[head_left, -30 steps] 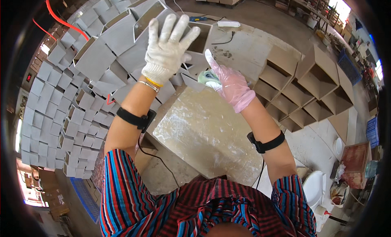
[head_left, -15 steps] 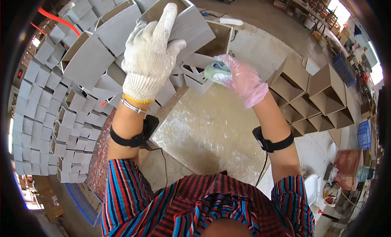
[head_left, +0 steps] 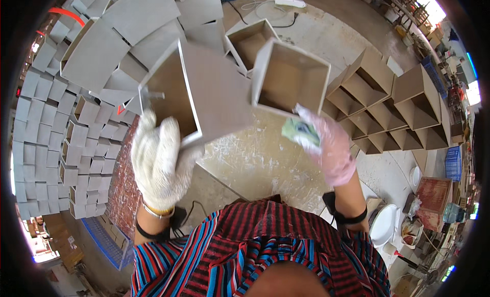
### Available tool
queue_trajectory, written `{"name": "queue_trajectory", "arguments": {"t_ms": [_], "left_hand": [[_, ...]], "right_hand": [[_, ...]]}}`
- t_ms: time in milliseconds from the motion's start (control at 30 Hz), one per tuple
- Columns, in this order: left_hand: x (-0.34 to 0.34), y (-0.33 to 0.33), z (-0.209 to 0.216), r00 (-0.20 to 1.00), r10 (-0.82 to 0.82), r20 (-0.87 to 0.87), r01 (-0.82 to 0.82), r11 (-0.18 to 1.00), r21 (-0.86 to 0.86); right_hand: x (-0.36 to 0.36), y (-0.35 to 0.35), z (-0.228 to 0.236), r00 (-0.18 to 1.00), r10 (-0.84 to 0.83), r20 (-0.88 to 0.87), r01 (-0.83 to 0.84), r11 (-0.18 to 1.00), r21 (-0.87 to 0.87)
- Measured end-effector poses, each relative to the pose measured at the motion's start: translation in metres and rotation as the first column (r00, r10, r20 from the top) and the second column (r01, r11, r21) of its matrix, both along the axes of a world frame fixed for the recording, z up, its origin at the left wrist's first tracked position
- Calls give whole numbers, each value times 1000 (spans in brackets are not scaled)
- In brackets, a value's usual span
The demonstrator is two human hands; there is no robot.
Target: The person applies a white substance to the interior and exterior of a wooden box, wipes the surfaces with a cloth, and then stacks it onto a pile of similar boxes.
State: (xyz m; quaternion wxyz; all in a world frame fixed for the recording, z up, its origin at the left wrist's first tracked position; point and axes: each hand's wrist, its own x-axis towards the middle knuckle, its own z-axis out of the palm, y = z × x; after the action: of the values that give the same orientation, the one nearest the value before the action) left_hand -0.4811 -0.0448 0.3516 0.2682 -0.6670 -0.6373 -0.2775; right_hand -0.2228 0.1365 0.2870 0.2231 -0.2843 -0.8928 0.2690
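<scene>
My left hand (head_left: 161,161), in a white knit glove, grips the lower corner of a grey open-ended square box (head_left: 219,92) and holds it tilted above the work surface. My right hand (head_left: 329,149), in a pink glove, holds a green and white sponge (head_left: 301,131). The sponge is just below the lower edge of a second open grey box (head_left: 288,77), which faces up toward me. A third open box (head_left: 250,39) lies just behind these two.
The stone slab worktop (head_left: 255,164) is smeared with white. Many grey boxes are stacked at the left (head_left: 46,128) and behind (head_left: 102,52). Brown open boxes stand in rows at the right (head_left: 393,98). A white bowl (head_left: 383,225) sits low right, a power strip (head_left: 289,1) at the top.
My left hand has come down from the stack toward my body, bringing a grey box with it. My right hand has lowered slightly with the sponge and is now by the second box.
</scene>
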Motion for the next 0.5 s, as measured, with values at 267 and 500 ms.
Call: {"name": "queue_trajectory", "arguments": {"t_ms": [267,500], "left_hand": [[-14,-45,-143,989,109,99,-53,892,-450],[-34,-14,-238,965,250,81,-177,846,-503]], "right_hand": [[36,-41,-111,954,53,294,-3,986,-167],[-33,-12,-179,894,170,413,-110,980,-165]]}}
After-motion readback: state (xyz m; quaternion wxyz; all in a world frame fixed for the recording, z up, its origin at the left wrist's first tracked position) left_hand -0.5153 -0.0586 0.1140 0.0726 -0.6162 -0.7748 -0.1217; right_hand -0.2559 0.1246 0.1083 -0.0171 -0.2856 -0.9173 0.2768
